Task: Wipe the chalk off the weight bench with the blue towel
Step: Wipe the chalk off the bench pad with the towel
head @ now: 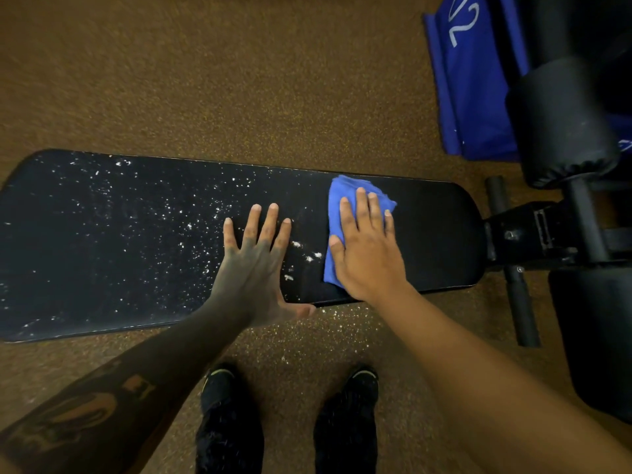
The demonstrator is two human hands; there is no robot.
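Folded blue cloth towel (345,213) flat on right end of long black padded desk (434,234), pinned under right hand (367,254), grip splayed wide, palm pressing, nothing pinched. Left hand (254,260) spread bare on pad just beside, bracing. White chalk specks (154,217) thick across left half. Towel likely light, limp, prone to bunching; best driven by flat palm pressure over middle.

The right hand (367,248) is covering most of the blue towel (337,213), hiding its middle. The weight bench (119,234) is running off the frame at nine o'clock. At three o'clock, black padded rollers (564,121) are blurring past the edge.
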